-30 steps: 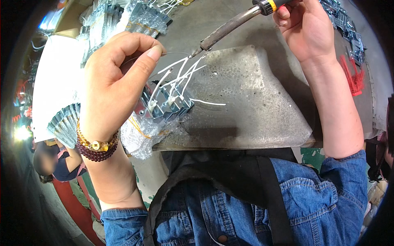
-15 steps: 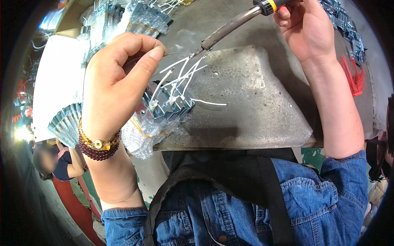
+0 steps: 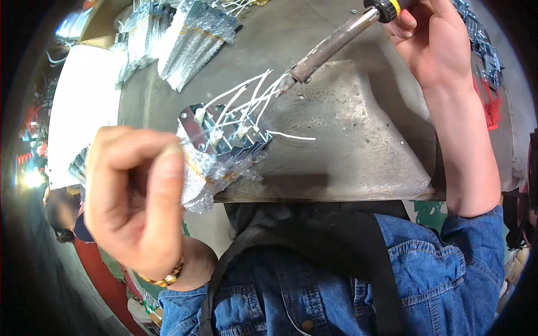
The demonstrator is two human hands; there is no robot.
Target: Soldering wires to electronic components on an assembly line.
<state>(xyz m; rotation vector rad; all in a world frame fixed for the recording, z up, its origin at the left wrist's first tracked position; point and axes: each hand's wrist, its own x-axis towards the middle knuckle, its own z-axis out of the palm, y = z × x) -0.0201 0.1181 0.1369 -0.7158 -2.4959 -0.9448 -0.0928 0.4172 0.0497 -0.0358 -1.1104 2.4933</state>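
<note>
My right hand [image 3: 434, 53] is closed round the black handle of a soldering iron [image 3: 333, 47], partly cut off by the upper edge. The iron's tip meets the ends of several white wires [image 3: 252, 103]. They rise from a bundle of metal brackets [image 3: 224, 140], half wrapped in bubble wrap [image 3: 202, 182]. To the left of this bundle is my left hand [image 3: 137, 196], slightly blurred. Its thumb and forefinger are pinched together, with a thin solder wire faintly visible at the fingertips.
A scuffed metal plate [image 3: 358, 140] lies on the grey table. More bubble-wrapped bundles [image 3: 196, 42] are at the back left, near a white sheet [image 3: 84, 112]. On the right are metal parts [image 3: 485, 53] and red wires [image 3: 492, 109]. Another person [image 3: 67, 215] is at the far left.
My left hand has drawn back toward me and left, taking the solder wire away from the iron's tip. The iron has shifted slightly right and down, its tip still at the wires.
</note>
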